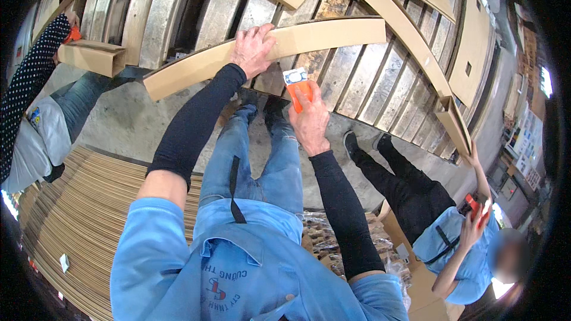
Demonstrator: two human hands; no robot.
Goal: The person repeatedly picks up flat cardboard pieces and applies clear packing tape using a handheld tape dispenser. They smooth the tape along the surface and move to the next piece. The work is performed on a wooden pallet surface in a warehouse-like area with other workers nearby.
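Note:
My left hand [252, 51] grips the upper edge of a long folded cardboard strip [327, 37], which lies across the slatted wooden platform in front of me. In the closed fingers of my right hand [310, 117] is an orange hand tool [300, 93] with a flat, pale, blue-marked head; its exact kind is unclear. The tool's head points away from me, a little below the strip and apart from it.
More cardboard strips [410, 44] lie on the slatted platform [372, 92]. At the left, a co-worker's hand is by a cardboard channel [92, 57]; at the right, another person [458, 244] holds a cardboard piece [455, 125] and a red tool. Cardboard sheets [101, 220] are stacked behind me.

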